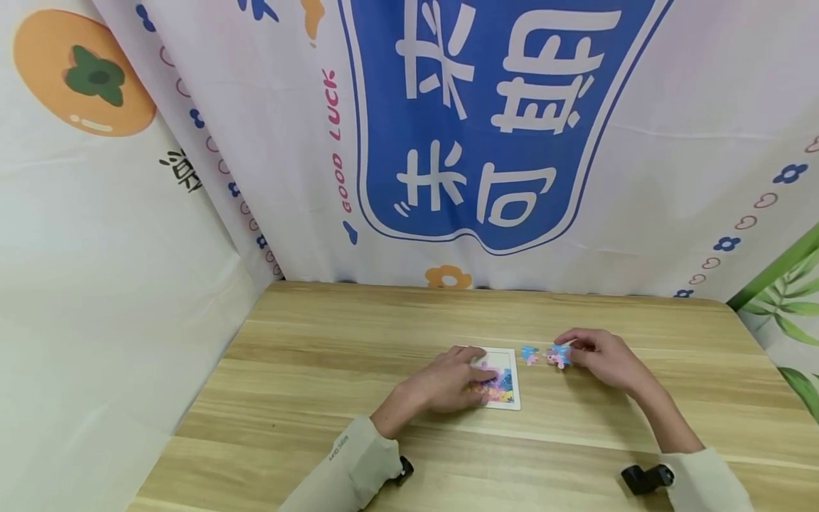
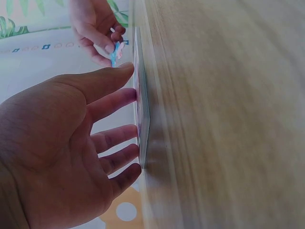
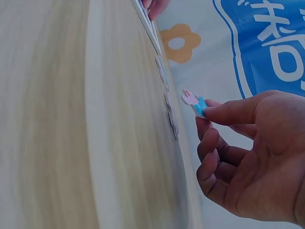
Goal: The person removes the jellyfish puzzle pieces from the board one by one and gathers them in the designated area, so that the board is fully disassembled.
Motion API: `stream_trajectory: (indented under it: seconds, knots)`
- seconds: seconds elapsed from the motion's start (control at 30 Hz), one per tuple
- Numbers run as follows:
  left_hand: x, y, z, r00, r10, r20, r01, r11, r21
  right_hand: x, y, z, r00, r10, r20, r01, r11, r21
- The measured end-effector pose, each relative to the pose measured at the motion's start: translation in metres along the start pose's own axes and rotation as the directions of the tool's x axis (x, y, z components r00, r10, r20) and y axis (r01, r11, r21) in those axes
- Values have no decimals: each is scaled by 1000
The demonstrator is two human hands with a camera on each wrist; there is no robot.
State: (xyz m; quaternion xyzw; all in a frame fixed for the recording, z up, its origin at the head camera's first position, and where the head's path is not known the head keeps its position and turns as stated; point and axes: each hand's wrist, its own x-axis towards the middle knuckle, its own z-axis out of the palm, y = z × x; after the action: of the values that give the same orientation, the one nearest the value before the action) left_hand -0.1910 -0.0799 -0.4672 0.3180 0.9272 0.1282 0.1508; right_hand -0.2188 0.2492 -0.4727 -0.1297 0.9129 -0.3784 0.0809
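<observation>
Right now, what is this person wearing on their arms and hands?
Both hands, left hand and right hand, are bare. Cream long sleeves cover the forearms, the left one with small dark lettering. A black device is strapped at each wrist.

Pink-and-blue puzzle piece point(image 3: 194, 103), white-bordered puzzle board point(image 1: 510, 400), light wood-grain table point(image 1: 307, 370).

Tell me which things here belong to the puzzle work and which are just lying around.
In use: puzzle tray under the left hand; puzzle piece pinched in the right hand; loose pieces beside the tray.
Just there: wooden table; printed backdrop.
</observation>
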Motion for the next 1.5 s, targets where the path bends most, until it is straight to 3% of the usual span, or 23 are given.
stream_trajectory:
  seconds: [0.53, 1.5]
  knots:
    - [1, -2, 2, 1000, 1, -6, -1, 1000, -9, -15, 28, -17, 1000, 18, -3, -18, 999, -33]
    - [1, -2, 3, 1000, 1, -8, -1, 1000, -8, -8, 28, -14, 998, -64, -10, 62, 987, -147]
